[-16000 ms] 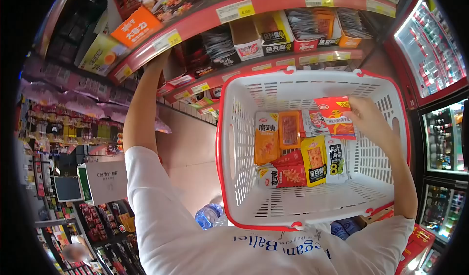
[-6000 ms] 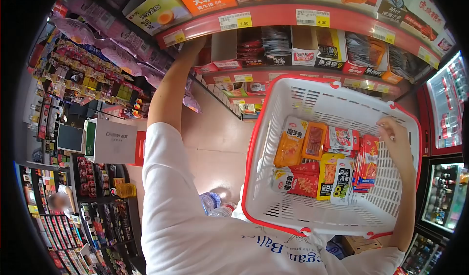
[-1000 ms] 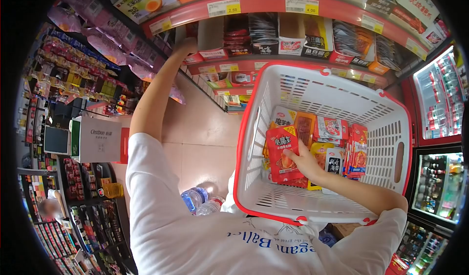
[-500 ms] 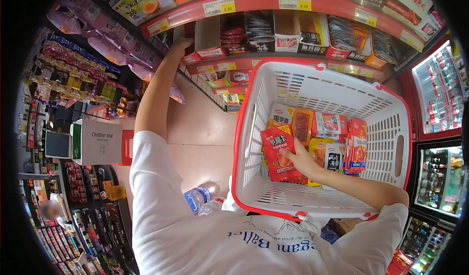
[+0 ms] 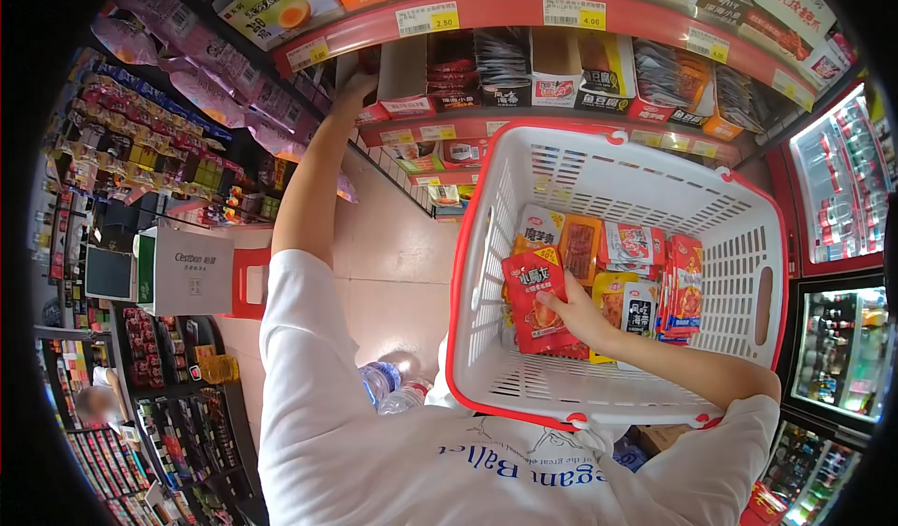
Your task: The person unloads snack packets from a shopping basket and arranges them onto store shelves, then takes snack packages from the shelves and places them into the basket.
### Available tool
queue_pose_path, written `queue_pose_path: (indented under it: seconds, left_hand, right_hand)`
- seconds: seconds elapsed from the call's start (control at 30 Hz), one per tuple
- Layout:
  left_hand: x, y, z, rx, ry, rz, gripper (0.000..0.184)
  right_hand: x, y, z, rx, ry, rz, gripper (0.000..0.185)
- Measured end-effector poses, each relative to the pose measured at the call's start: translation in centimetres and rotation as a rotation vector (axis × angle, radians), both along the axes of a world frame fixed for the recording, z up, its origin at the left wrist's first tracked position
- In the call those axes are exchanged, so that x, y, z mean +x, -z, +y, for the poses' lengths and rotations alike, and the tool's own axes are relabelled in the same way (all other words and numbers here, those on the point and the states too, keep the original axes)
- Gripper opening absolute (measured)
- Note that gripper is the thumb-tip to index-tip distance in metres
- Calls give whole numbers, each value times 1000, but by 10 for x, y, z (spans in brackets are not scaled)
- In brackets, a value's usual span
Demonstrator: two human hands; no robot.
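One red packet (image 5: 531, 303) is pinched between your right hand's (image 5: 577, 313) thumb and fingers, upright to your view, over the left part of the white basket (image 5: 561, 393). It partly covers an orange packet (image 5: 581, 250); a yellow packet (image 5: 610, 294) sits just beside your hand. Your left hand (image 5: 355, 90) reaches into a shelf box (image 5: 373, 113); its fingers are hidden, so you cannot tell its grip.

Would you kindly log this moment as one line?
Left hand: at shelf snack box | Right hand: gripping red snack packet | Shopping basket: other snack packets inside
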State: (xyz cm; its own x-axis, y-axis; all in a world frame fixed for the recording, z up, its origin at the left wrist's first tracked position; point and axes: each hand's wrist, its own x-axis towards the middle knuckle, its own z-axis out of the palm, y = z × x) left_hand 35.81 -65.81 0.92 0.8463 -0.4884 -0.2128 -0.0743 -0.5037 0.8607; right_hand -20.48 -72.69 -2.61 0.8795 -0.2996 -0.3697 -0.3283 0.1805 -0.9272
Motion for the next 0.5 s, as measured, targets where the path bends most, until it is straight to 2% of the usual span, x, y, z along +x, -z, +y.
queue_pose_path:
  seconds: [0.1,0.17,0.5]
  left_hand:
    - [2,5,-1,-17,-30,-59,33]
    - [9,13,-4,-21,-27,-195,33]
    - [43,37,-9,78,46,-766,30]
  right_hand:
    - [1,-3,0,8,-10,-11,44]
    - [1,-9,-2,17,-15,60,44]
    - [0,0,-4,-18,-7,66,44]
